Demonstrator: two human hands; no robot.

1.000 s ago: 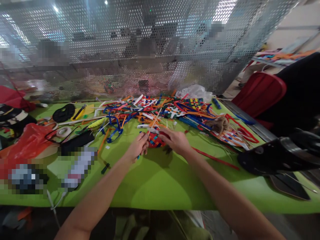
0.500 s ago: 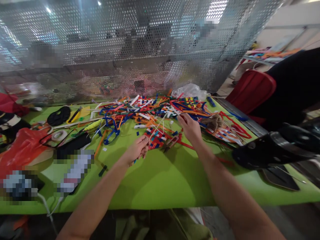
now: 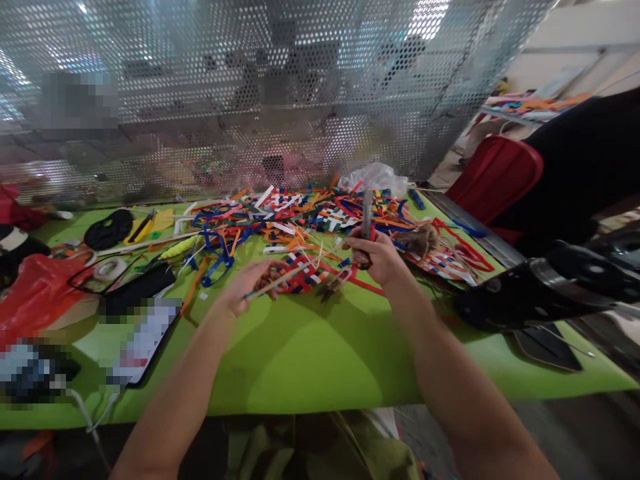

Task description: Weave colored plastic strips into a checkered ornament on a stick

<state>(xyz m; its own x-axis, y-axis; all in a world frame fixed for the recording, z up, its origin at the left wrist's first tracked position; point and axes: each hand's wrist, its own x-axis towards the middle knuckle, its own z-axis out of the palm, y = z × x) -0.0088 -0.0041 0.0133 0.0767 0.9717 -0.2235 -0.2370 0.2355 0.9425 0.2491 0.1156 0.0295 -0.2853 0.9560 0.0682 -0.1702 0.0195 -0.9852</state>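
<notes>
A thin pale stick (image 3: 280, 279) with a bluish end is held in the fingers of my left hand (image 3: 253, 283). My right hand (image 3: 375, 252) is wrapped round a tool (image 3: 368, 217) with a grey upper part and a red part near the fingers, pointing up and away. Between the hands, a woven piece of red, blue and white strips (image 3: 305, 275) lies on the green table (image 3: 300, 360). Beside it on the right rests a small pair of snips (image 3: 334, 285). Behind both hands spreads a heap of coloured strips (image 3: 280, 227).
At the left lie a red plastic bag (image 3: 40, 293), a tape roll (image 3: 110, 268), a black case (image 3: 140, 292) and a phone (image 3: 145, 343). A black cylindrical object (image 3: 505, 297) juts in at the right, near a red chair (image 3: 495, 180). A perforated metal screen (image 3: 225, 100) stands behind.
My right hand has let go of the thin strip end and now grips the tool. My left hand has moved slightly left and up, with the stick now lying lower across it.
</notes>
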